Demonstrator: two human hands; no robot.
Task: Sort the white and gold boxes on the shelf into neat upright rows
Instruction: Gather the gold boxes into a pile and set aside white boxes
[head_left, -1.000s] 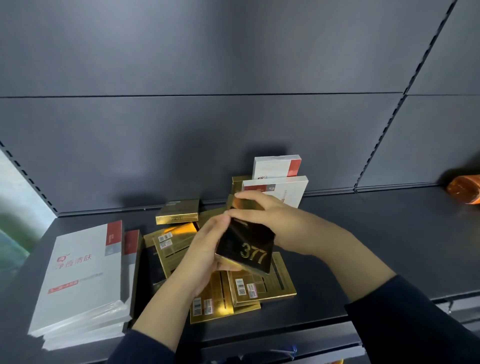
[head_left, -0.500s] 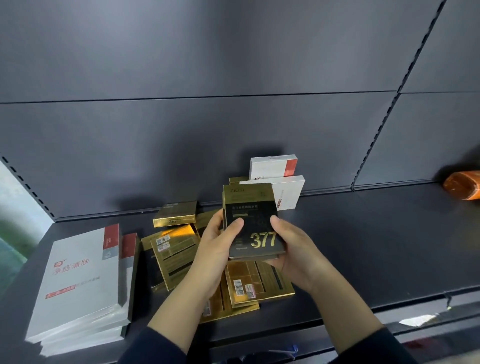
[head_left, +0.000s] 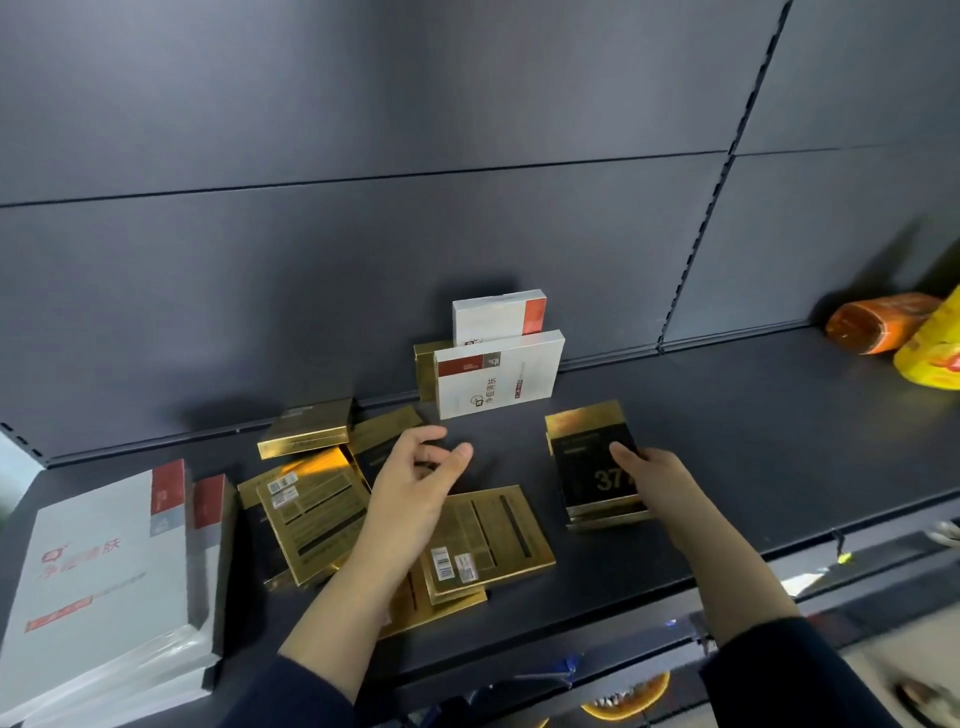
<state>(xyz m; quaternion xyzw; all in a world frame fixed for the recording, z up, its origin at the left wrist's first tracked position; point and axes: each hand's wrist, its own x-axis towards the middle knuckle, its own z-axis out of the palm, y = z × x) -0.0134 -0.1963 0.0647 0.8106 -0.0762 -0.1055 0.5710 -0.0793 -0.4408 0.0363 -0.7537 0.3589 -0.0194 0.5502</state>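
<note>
Dark grey metal shelf (head_left: 753, 447), matching back panels, spanning the frame from lower left to right edge.

White boxes, large, flat stack (head_left: 98, 587), lower left of frame: two or more lying face up, red tabs at the upper corners, red print on the top face.

White boxes, upright pair (head_left: 498, 379), centre of frame against the back panel: front one with a red band along its top, rear one showing above it with a red corner. One gold box (head_left: 425, 366) stands on edge just beside them, at their left.

Gold boxes, loose heap (head_left: 311, 509), left of centre: several lying flat and overlapping at odd angles, some barcode side up; one (head_left: 306, 428) rests higher at the back of the heap; another (head_left: 485, 540) lies flat at lower centre on top of others.

Black-and-gold box marked "37" (head_left: 592, 467), right of centre, propped at a tilt on the shelf, apart from the heap, gold top edge toward the back panel.

Right hand (head_left: 657, 480), fingers laid over that box's right side, gripping it.

Left hand (head_left: 415, 488), above the heap, fingers loosely spread, holding nothing.

Orange package (head_left: 878, 322) and yellow package (head_left: 935, 353), far right, touching.
</note>
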